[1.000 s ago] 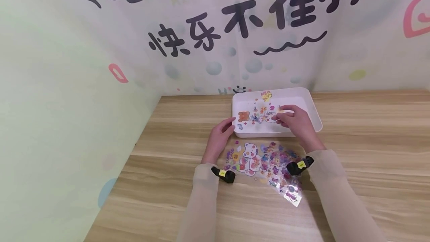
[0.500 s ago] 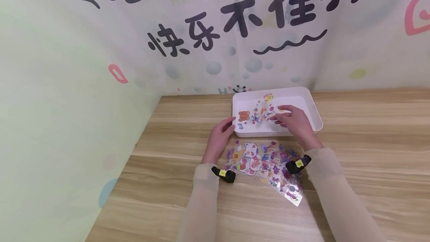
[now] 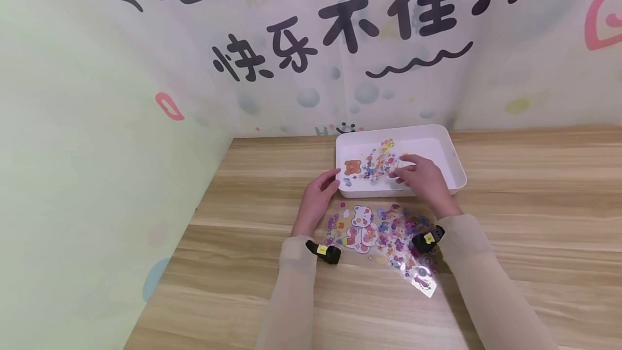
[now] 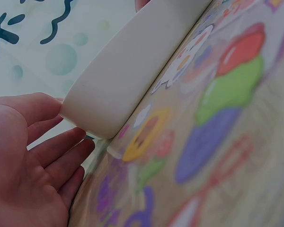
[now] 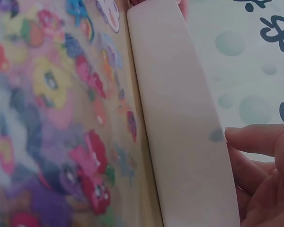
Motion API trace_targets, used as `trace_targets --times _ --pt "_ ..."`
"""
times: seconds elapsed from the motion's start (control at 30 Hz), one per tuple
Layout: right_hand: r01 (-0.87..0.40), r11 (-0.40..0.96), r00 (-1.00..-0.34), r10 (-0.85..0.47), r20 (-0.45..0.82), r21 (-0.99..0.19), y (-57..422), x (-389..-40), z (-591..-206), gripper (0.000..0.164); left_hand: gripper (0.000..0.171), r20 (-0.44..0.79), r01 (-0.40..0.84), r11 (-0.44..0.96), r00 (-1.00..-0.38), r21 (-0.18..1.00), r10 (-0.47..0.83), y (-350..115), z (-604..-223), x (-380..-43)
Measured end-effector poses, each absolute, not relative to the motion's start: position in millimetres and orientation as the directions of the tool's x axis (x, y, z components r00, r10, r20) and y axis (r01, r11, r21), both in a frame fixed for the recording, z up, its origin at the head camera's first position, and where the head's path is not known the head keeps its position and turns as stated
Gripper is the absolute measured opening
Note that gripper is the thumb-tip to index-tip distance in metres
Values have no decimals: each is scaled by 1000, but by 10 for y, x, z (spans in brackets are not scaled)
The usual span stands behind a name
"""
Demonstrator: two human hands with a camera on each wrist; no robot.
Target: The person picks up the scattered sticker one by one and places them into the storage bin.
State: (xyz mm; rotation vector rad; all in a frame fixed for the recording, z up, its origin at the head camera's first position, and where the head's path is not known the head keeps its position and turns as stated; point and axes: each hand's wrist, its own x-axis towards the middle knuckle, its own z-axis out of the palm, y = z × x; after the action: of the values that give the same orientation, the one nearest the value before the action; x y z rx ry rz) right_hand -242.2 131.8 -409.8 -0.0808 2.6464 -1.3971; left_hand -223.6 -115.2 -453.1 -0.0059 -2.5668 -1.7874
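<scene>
A shallow white tray [image 3: 439,150] stands near the wall with several small colourful stickers [image 3: 376,167] loosely bunched in it. To their left lies a brown bear sticker [image 3: 352,167]. My left hand [image 3: 318,199] touches the tray's left end, its fingers [image 4: 66,146] fairly straight at the corner. Over the stickers, my right hand [image 3: 427,180] reaches in with index finger and thumb apart. In the right wrist view the tray's side wall [image 5: 184,104] hides its fingertips.
In front of the tray, clear plastic sticker sheets [image 3: 362,228] printed with a white bear and many small figures lie on the wooden table [image 3: 257,193]. A printed cloth [image 3: 291,107] hangs behind the tray. Black wrist cameras [image 3: 330,254] sit on both sleeves.
My right hand has shifted slightly left within the tray, and the loose stickers by its fingertips have moved into a tighter bunch. My left hand stays at the tray's left end.
</scene>
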Motion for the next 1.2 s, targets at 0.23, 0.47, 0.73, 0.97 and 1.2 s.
trace_targets --times 0.23,0.47,0.73,0.97,1.2 --pt "-8 597 -987 -131 -88 -802 1321 -2434 -4117 49 28 14 11 348 -1000 938 -7 -1152 -4530 -2247" --pt "-16 621 -984 -149 -98 -783 1313 -2428 -4105 50 28 13 8 351 -1000 937 -13 -1146 -4522 -2248" --pt "-28 649 -984 -150 -92 -760 1305 -2427 -4124 49 28 4 -2 367 -1000 930 -15 -1149 -4522 -2244" --pt "-45 683 -984 -155 -83 -729 1293 -2427 -4130 48 28 8 1 366 -1000 931 -18 -1144 -4531 -2243" --pt "-52 682 -983 -163 -83 -729 1296 -2435 -4135 47 28 8 1 362 -1000 932 -19 -1142 -4534 -2250"
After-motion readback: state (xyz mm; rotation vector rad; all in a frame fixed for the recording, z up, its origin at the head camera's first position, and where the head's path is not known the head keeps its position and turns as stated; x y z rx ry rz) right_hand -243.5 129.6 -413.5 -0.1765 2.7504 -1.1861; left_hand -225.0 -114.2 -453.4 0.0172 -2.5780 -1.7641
